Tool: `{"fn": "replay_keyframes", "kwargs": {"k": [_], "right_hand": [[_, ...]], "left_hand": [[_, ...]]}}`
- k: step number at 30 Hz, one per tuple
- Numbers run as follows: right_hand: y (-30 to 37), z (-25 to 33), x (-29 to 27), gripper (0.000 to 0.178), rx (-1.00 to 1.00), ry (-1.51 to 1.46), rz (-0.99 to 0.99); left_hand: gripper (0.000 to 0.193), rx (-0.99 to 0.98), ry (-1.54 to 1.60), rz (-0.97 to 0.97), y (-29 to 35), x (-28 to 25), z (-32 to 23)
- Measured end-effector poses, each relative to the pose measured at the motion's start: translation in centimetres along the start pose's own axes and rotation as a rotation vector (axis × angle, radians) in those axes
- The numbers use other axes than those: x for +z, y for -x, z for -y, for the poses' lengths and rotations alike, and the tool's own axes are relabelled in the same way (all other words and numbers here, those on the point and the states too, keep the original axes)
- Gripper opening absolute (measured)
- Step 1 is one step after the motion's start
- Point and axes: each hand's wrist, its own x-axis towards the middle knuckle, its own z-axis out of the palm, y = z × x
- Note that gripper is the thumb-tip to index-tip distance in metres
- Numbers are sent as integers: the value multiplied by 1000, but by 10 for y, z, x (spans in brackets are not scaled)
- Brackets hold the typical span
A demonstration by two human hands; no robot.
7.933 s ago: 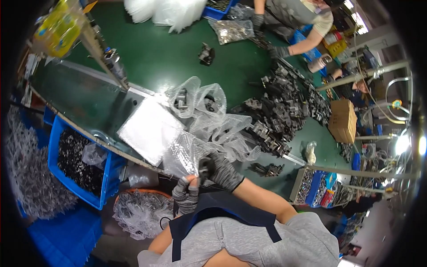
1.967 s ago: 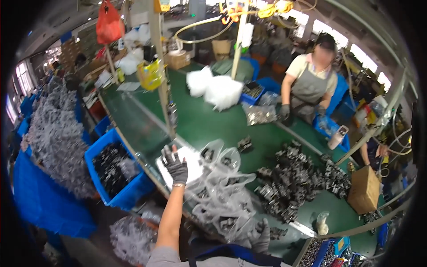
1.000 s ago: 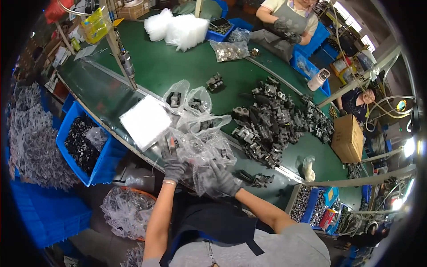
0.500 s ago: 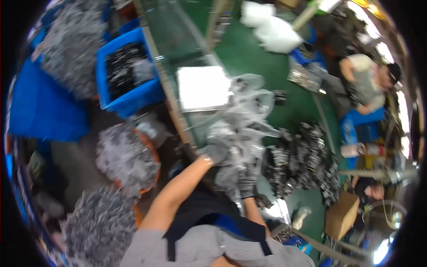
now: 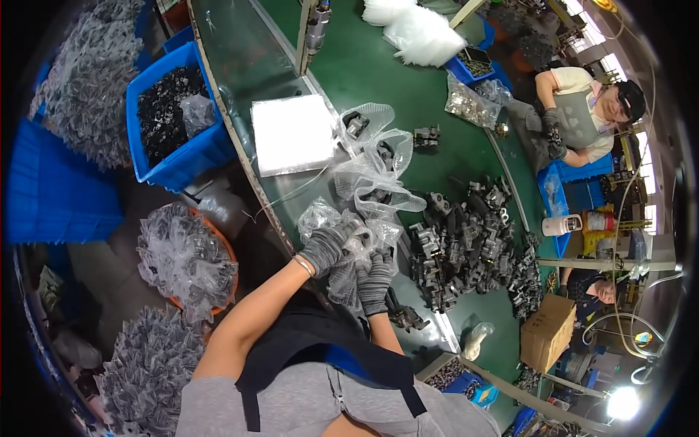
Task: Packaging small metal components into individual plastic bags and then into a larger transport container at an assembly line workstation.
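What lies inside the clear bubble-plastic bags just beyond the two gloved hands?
Dark metallic parts show in the three farthest clear bubble-plastic bags, one visible in each. Their undersides are covered and the wrinkled plastic blurs them; whether the folds hide anything more can't be told.

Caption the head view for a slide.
Gloved left hand and right hand hold clear plastic beside dark parts heaped on a green table.

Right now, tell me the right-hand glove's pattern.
Right-hand glove: grey with dark stripes, best in head view.

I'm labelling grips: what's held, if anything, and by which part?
The left hand and right hand hold a crumpled clear bag between them; which part cannot be told.
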Motion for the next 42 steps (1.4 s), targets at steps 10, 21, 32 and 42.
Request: {"fn": "replay_keyframes", "kwargs": {"k": [10,21,32,42], "right_hand": [[1,-17,6,43,-6,-78,190],[-49,131,-62,32,-448,-122,407],[-16,324,116,31,-1039,-131,1154],[105,497,384,34,-1842,122,1513]], "left_hand": [[55,-33,19,-15,11,9,10],[64,-56,285,-575,149,-73,-7],[53,-866,172,-1003,350,-45,55],[37,-1444,396,-1607,499,46,235]]}}
